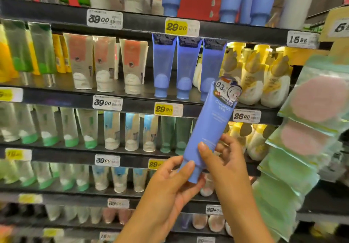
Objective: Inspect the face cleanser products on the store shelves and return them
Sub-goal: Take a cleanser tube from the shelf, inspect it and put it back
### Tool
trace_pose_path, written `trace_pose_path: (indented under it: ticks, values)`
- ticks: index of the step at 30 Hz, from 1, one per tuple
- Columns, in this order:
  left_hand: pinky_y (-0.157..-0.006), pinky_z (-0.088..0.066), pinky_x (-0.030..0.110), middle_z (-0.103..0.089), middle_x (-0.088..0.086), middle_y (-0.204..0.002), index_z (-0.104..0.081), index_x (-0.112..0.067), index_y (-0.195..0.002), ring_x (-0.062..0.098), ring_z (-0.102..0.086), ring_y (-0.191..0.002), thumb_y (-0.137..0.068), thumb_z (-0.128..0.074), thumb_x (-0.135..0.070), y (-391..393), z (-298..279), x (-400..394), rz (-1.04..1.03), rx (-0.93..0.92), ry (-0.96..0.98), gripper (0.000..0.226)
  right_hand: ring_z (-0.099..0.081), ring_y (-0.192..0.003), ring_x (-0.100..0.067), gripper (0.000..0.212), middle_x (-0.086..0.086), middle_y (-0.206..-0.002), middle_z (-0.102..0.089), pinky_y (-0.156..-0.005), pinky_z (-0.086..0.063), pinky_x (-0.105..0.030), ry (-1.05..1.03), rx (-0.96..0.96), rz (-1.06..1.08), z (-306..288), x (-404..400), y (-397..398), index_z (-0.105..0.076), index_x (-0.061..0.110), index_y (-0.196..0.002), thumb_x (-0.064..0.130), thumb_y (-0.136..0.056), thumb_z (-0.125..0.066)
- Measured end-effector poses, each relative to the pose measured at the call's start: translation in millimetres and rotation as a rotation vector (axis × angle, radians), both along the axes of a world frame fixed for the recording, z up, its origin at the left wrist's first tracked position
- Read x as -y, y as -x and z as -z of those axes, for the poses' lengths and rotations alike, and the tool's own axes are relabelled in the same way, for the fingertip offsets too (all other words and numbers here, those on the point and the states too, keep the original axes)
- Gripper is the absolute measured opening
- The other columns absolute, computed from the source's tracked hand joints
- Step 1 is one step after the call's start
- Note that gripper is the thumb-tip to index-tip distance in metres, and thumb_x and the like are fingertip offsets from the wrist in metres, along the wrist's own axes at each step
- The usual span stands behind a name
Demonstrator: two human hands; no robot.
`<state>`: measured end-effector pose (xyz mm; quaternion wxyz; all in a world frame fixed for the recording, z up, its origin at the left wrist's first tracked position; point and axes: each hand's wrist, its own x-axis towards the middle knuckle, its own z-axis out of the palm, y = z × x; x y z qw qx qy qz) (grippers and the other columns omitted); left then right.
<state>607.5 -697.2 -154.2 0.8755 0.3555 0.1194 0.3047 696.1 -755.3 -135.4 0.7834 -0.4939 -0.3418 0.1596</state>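
Dark store shelves (143, 26) are running left to right in tiers, carrying upright plastic tubes and price tags (182, 27). Soft green packets (294, 148) are hanging at right. Blue cleanser tube (208, 129), smooth, cap down, tilting right, near centre: left hand (170, 188) is pinching its cap, right hand (224, 157) is gripping its lower body.

You face dark shelf boards (56, 91) stacked in tiers from top to bottom. White and yellow price tags (168, 109) sit on their front edges. Light under each board glows on the rows below. Green packets (309, 110) hang at the right edge.
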Motion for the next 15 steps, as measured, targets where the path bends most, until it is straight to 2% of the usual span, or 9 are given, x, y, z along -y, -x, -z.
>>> trace_pose_path:
  ticks: [5,9,11,15]
  values:
    - [-0.062,-0.058,0.030,-0.070,0.020,-0.087,-0.062,0.004,-0.095,0.022,-0.069,-0.071,-0.063,-0.067,-0.010,11,13,-4,0.042,-0.012,0.077,0.035,-0.069,-0.076,-0.004,0.033,-0.006,-0.101,-0.067,-0.059,-0.052,-0.015,0.040,-0.040,0.023,9,-2,2,-0.053,0.020,-0.104,0.018,-0.074,-0.066]
    - [-0.058,-0.057,0.030,-0.070,0.021,-0.084,-0.067,0.005,-0.087,0.024,-0.068,-0.066,-0.062,-0.067,-0.009,26,18,-18,0.071,-0.014,0.127,0.029,-0.069,-0.090,-0.014,0.043,-0.008,-0.104,-0.068,-0.078,-0.057,-0.033,0.101,-0.050,0.033,10,-13,3,-0.058,0.015,-0.106,0.031,-0.068,-0.066]
    - [-0.057,-0.057,0.031,-0.069,0.021,-0.084,-0.069,0.006,-0.085,0.025,-0.067,-0.066,-0.060,-0.069,-0.009,37,21,-27,0.064,-0.029,0.130,0.029,-0.068,-0.095,-0.019,0.049,-0.007,-0.103,-0.069,-0.081,-0.055,-0.038,0.122,-0.078,0.013,11,-23,9,-0.059,0.013,-0.107,0.036,-0.065,-0.066]
    - [-0.058,-0.058,0.031,-0.069,0.019,-0.080,-0.063,0.008,-0.093,0.024,-0.066,-0.064,-0.062,-0.068,-0.010,59,22,-42,0.025,-0.061,0.135,0.036,-0.068,-0.082,-0.015,0.029,0.002,-0.084,-0.073,-0.071,-0.056,-0.029,0.064,-0.176,-0.084,13,-49,25,-0.059,0.007,-0.104,0.021,-0.079,-0.061]
